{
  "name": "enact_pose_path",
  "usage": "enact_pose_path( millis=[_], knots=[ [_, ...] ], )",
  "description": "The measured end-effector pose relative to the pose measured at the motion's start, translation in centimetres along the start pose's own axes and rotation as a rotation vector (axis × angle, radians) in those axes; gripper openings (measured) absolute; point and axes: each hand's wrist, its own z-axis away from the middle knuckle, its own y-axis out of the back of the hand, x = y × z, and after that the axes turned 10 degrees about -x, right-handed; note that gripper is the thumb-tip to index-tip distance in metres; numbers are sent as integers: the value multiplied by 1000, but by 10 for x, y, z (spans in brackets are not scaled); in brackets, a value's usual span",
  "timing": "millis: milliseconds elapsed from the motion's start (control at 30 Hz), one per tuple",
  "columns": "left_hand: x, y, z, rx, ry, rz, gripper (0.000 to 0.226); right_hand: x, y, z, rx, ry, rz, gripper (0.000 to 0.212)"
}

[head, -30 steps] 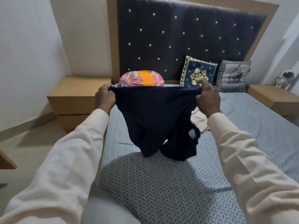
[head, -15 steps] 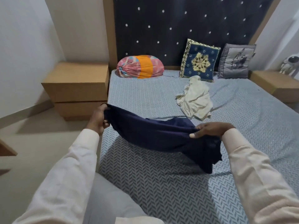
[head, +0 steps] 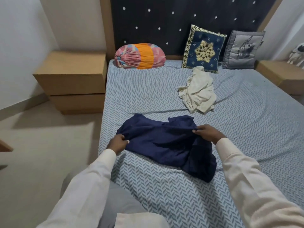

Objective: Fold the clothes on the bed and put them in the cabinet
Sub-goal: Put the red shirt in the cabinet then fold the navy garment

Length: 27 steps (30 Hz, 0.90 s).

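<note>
A navy blue garment (head: 166, 142) lies spread on the bed (head: 148, 89), near its left edge, with one part bunched at the lower right. My left hand (head: 117, 143) pinches its left edge. My right hand (head: 208, 134) grips its upper right edge. Both hands sit low on the sheet. A crumpled cream garment (head: 198, 93) lies farther back on the bed, apart from both hands. No cabinet is in view.
An orange and pink bolster (head: 139, 56), a blue embroidered cushion (head: 204, 49) and a grey cushion (head: 241, 50) lean at the dark headboard. Wooden nightstands stand at the left (head: 72, 79) and right (head: 283, 74) of the bed. An astronaut figure (head: 297, 54) sits at the right.
The navy garment, held up in the air one second ago, has come down and now lies on the sheet. Both hands dropped with it and still grip its edges.
</note>
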Motion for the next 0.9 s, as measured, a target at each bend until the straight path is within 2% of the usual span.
enact_pose_path(
  millis=[100,167,267,333,367,433,500,600,667,767,900],
  knots=[
    [3,-14,5,-15,-65,-162,55,-9,3,12,54,92,-126,15],
    [5,-20,3,-52,-69,-285,60,-12,5,18,43,137,-203,17],
    [4,-34,4,-62,-42,-454,29,-20,3,33,-77,171,-285,14],
    [6,-39,4,36,-26,-380,15,-29,-1,49,-273,186,-411,6],
    [8,-39,5,95,-41,-324,14,-33,-4,57,-372,184,-440,10],
    [13,-38,4,228,-111,-215,13,-39,-14,67,-543,192,-388,20],
    [18,-38,1,306,-213,-151,18,-41,-32,73,-680,212,-302,20],
    [26,-44,-6,286,-378,-150,30,-41,-65,75,-855,220,-200,13],
    [27,-46,-14,256,-404,-167,39,-39,-86,75,-931,191,-149,12],
    [27,-40,-26,188,-358,-184,50,-32,-109,76,-980,132,-113,19],
    [47,-32,-37,85,-399,-253,53,-27,-124,79,-977,66,-142,30]
  ],
)
